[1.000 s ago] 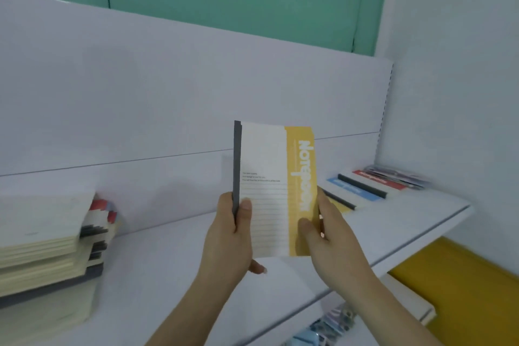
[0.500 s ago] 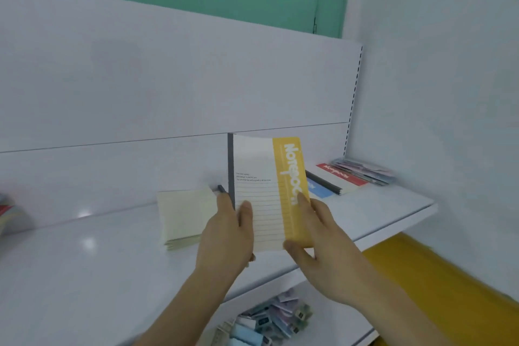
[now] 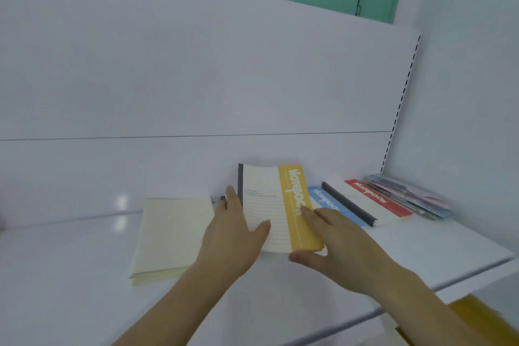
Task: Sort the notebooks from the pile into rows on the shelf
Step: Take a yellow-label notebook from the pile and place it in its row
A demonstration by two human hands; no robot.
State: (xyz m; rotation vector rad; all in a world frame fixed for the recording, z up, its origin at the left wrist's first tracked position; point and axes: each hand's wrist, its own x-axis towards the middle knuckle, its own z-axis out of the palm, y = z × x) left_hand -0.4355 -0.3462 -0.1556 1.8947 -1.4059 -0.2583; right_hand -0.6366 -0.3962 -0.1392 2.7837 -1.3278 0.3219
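Note:
A white notebook with a yellow stripe and dark spine (image 3: 275, 205) is low over the white shelf (image 3: 421, 250), tilted up toward the back panel. My left hand (image 3: 233, 233) grips its left edge, thumb on the cover. My right hand (image 3: 334, 241) holds its lower right corner, thumb under the near edge. To its right lie a blue-striped notebook (image 3: 328, 202) and a red-striped notebook (image 3: 373, 202), overlapping in a row. A cream notebook stack (image 3: 168, 239) lies flat to the left.
A fanned stack of pastel notebooks (image 3: 410, 196) lies at the far right against the side wall. The slotted upright (image 3: 398, 104) runs up the back corner. A yellow surface (image 3: 483, 320) shows below the shelf's front edge.
Both hands have lowered the yellow-striped notebook from upright in the air down toward the shelf, beside the blue-striped one. The view has swung right, away from the pile.

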